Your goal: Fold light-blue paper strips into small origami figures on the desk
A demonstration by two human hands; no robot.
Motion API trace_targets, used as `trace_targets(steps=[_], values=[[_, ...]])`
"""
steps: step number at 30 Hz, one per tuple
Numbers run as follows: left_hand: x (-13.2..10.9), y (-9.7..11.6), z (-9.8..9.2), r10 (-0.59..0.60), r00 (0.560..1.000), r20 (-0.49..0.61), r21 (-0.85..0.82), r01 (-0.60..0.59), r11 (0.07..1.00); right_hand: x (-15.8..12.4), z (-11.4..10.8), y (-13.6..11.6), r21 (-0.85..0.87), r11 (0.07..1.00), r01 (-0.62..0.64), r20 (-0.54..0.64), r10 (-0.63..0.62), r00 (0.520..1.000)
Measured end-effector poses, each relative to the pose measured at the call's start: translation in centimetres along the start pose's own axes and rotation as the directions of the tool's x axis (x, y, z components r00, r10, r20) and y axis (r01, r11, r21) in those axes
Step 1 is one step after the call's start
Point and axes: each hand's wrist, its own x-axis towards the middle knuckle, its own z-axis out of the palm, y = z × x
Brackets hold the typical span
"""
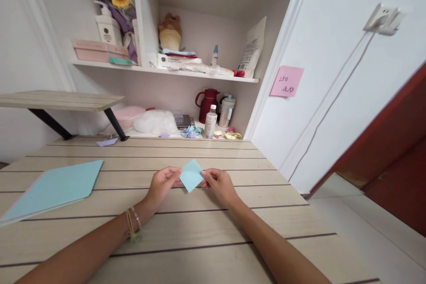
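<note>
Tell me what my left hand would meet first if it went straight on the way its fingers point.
Your left hand pinches the blue paper square; beyond that, it would probably meet your right hand at the opposite corner, though depth is unclear.

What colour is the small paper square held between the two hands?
The paper square is pale blue, leaning towards turquoise; the head view shows it.

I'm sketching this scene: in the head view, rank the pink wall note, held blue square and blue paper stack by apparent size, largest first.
1. Blue paper stack
2. Pink wall note
3. Held blue square
</note>
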Motion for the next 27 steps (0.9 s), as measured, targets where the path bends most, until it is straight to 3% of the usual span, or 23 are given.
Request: trace_targets(steps=[3, 7, 10, 13, 19, 27], values=[[0.1, 0.1, -0.1, -0.023, 0.999, 0.038, -0.002, 0.023, 1.0, 0.2, -0.9, -0.3, 0.019, 1.0, -0.002, 0.013, 0.002, 1.0], [0.1, 0.4, -0.3, -0.037, 0.986, 0.161, -0.016, 0.04, 0.999, 0.4, -2.3, -0.4, 0.196, 0.974, -0.109, 0.211, 0.067, 0.975], [-0.1, 0.5, -0.5, -0.052, 0.954, 0.295, -0.005, 0.056, 0.998, 0.4, -2.5, 0.2, 0.327, 0.924, -0.2, 0.28, 0.107, 0.954], [-0.2, 0.2, -0.4, -0.052, 0.922, 0.384, 0.022, 0.048, 0.999, 0.3, -2.2, 0.7, 0.326, 0.911, -0.252, 0.356, 0.129, 0.925], [-0.5, 0.3, 0.0, -0.051, 0.919, 0.392, 0.024, 0.046, 0.999, 0.0, -1.6, 0.6, 0.233, 0.944, -0.231, 0.476, 0.096, 0.874], [-0.1, -0.2, -0.4, -0.07, 0.91, 0.409, 0.037, 0.06, 0.998, -0.2, -1.7, 0.5, 0.241, 0.943, -0.23, 0.484, 0.088, 0.871]])
